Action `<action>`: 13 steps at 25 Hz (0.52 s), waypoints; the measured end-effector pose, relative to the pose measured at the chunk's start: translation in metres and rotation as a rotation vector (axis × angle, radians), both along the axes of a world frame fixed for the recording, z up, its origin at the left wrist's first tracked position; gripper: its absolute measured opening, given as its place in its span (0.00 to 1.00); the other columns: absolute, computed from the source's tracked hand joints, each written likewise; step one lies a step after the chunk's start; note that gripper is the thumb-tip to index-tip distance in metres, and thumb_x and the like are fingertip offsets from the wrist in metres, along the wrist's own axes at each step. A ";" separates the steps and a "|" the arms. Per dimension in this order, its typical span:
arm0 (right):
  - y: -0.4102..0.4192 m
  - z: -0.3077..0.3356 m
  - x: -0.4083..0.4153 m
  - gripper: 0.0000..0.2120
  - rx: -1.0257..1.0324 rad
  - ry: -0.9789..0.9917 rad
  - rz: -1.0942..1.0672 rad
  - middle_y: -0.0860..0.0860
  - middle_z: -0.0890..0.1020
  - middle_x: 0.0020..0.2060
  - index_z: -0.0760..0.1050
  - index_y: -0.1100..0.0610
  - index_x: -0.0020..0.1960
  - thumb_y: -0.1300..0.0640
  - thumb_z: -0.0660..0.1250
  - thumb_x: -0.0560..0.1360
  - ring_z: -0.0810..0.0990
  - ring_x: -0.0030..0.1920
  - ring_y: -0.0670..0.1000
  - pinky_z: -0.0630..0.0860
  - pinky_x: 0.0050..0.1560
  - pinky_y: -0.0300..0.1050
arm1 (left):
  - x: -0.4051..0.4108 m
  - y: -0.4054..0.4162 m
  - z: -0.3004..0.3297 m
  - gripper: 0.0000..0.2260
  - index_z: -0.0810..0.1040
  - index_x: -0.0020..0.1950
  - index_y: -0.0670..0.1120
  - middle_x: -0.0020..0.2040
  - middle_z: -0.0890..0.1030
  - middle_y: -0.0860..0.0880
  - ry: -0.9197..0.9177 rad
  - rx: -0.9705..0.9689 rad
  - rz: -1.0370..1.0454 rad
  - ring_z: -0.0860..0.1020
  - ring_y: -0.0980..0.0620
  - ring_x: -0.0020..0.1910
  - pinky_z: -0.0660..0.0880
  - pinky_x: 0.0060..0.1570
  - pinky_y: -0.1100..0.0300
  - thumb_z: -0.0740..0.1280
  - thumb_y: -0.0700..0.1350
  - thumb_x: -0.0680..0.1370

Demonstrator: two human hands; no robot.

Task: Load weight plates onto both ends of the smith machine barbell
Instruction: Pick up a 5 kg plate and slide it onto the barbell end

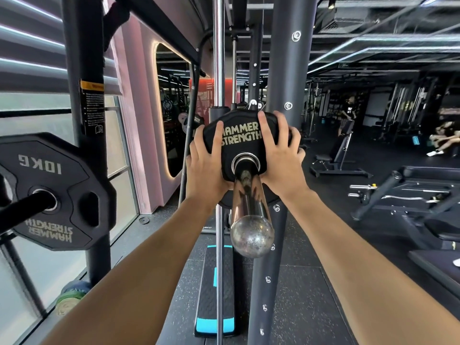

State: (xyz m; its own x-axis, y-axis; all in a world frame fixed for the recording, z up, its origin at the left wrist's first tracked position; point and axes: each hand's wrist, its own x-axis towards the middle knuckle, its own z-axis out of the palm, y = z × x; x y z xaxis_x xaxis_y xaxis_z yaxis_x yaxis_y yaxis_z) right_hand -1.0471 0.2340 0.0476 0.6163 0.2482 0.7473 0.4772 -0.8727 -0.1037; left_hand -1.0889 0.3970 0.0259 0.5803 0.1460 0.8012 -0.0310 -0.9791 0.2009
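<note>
Lower centre of frame, nearest the camera: the rounded chrome end of the barbell sleeve [251, 235] points straight at the viewer, bare along its near length. Further up the sleeve, at frame centre, sits a small black plate [239, 143] marked HAMMER STRENGTH, its bore already threaded on the sleeve. Left hand [206, 165] grips the plate's left edge, fingers spread over the face and curled round the rim; right hand [278, 150] grips the right edge likewise, fingertips over the top corner. A larger dark plate edge shows just behind and below the small one; whether the two touch cannot be told. Judgement: step in hand is sliding this plate home. To do it well, push evenly with both hands so the plate stays square to the sleeve and does not bind, and draw fingertips off the back rim before it meets the plate behind, else they get pinched. Left of frame, a 10KG plate [53, 195] hangs on a storage peg of the upright. Far right: benches on the dark floor.
</note>
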 end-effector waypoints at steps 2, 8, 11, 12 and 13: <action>0.001 0.001 0.000 0.64 -0.001 0.007 0.000 0.52 0.50 0.80 0.42 0.43 0.82 0.50 0.83 0.61 0.59 0.73 0.64 0.73 0.58 0.74 | -0.001 -0.001 0.000 0.52 0.47 0.82 0.50 0.78 0.55 0.37 0.006 -0.007 0.002 0.63 0.36 0.73 0.69 0.68 0.40 0.78 0.52 0.68; -0.004 0.011 -0.012 0.56 0.046 0.125 0.116 0.50 0.48 0.81 0.45 0.42 0.82 0.57 0.79 0.68 0.54 0.76 0.63 0.65 0.65 0.78 | -0.021 0.007 0.009 0.52 0.46 0.82 0.55 0.80 0.53 0.42 0.128 0.018 0.001 0.64 0.40 0.74 0.74 0.66 0.42 0.79 0.52 0.69; -0.009 0.017 -0.021 0.38 0.227 0.144 0.262 0.51 0.54 0.80 0.58 0.46 0.80 0.66 0.67 0.76 0.53 0.78 0.61 0.60 0.69 0.78 | -0.047 0.009 0.012 0.36 0.51 0.82 0.54 0.81 0.56 0.45 0.153 0.053 0.026 0.62 0.43 0.76 0.68 0.72 0.43 0.67 0.55 0.79; -0.009 0.018 -0.025 0.32 0.291 0.140 0.304 0.53 0.57 0.80 0.63 0.49 0.78 0.67 0.64 0.78 0.55 0.78 0.61 0.60 0.71 0.76 | -0.057 0.010 0.012 0.32 0.53 0.82 0.53 0.81 0.57 0.45 0.152 0.064 0.034 0.61 0.43 0.77 0.64 0.74 0.44 0.62 0.57 0.82; -0.009 0.019 -0.030 0.27 0.345 0.130 0.344 0.54 0.62 0.78 0.67 0.51 0.76 0.66 0.62 0.79 0.57 0.78 0.60 0.61 0.72 0.73 | -0.067 0.010 0.012 0.29 0.55 0.82 0.51 0.80 0.59 0.45 0.147 0.075 0.041 0.61 0.44 0.78 0.62 0.75 0.44 0.57 0.59 0.83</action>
State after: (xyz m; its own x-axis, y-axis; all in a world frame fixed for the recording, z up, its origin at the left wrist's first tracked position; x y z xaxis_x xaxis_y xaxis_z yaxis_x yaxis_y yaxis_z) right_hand -1.0774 0.2251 0.0665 0.6353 0.2053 0.7445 0.6954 -0.5714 -0.4359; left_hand -1.1563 0.4074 0.0380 0.6870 0.1154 0.7175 0.0340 -0.9913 0.1268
